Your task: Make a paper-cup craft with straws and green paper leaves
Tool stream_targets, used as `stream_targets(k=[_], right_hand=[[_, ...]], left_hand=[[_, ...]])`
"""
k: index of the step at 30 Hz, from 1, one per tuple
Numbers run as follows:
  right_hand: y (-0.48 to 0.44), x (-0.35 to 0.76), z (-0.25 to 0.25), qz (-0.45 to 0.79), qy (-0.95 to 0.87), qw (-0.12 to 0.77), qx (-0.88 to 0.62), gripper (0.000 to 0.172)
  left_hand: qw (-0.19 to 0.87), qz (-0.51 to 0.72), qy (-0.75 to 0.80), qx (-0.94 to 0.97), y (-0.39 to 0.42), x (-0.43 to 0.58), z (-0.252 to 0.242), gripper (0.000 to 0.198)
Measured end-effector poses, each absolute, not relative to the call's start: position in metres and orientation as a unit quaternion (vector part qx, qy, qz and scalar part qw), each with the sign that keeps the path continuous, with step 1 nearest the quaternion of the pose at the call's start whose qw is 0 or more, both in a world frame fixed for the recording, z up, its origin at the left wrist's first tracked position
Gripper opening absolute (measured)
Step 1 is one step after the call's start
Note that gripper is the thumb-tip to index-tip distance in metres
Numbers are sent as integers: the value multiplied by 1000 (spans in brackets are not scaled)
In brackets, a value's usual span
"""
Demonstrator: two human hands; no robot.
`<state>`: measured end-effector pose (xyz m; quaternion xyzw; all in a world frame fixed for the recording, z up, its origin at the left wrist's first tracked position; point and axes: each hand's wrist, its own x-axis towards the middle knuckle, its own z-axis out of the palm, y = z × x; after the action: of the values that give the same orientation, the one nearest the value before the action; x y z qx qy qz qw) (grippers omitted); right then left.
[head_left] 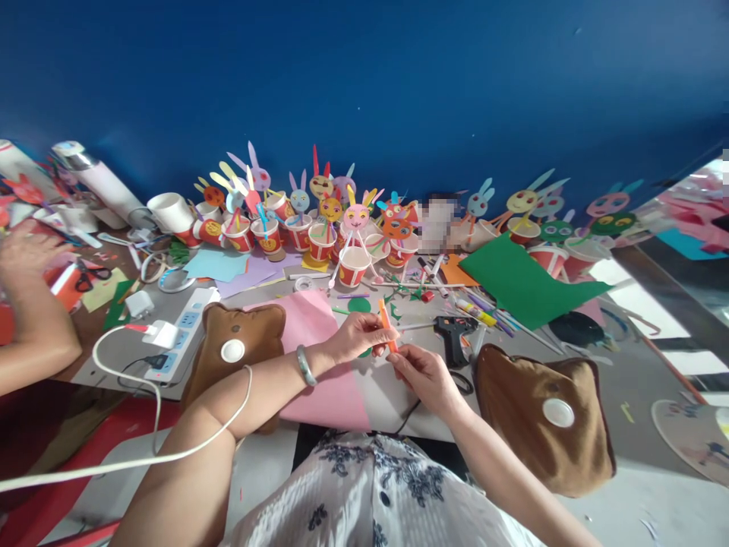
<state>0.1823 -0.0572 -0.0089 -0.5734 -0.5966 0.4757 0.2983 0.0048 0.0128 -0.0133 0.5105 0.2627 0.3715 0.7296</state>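
Note:
Both my hands meet over the front of the table around a narrow orange strip (383,313), which looks like folded paper. My left hand (360,336), with a bangle on its wrist, pinches the strip from the left. From the lower right, my right hand (422,374) pinches its lower end between thumb and fingertips. Below my left forearm spreads a sheet of pink paper (324,380). A black glue gun (454,338) lies just right of my hands, its nozzle toward them. Beyond them stands a red and white paper cup (353,267) with a pink rabbit face (358,219) above it.
Several more cups with paper animal faces line the blue wall (364,91). Brown cushions (544,418) flank my arms. A power strip (185,334) and a white cable (187,456) lie left. Green paper (524,285) lies right. Another person's arm (34,319) reaches in at far left.

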Motion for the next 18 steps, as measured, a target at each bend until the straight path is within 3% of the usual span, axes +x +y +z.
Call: stream_targets(k=[10, 18], right_hand=[[-57, 180, -9, 510, -571, 311, -564, 58], [-55, 177, -12, 545, -521, 351, -555, 53]], left_hand=[[744, 356, 274, 495, 11, 6, -13, 54], [731, 355, 285, 508, 11, 6, -11, 49]])
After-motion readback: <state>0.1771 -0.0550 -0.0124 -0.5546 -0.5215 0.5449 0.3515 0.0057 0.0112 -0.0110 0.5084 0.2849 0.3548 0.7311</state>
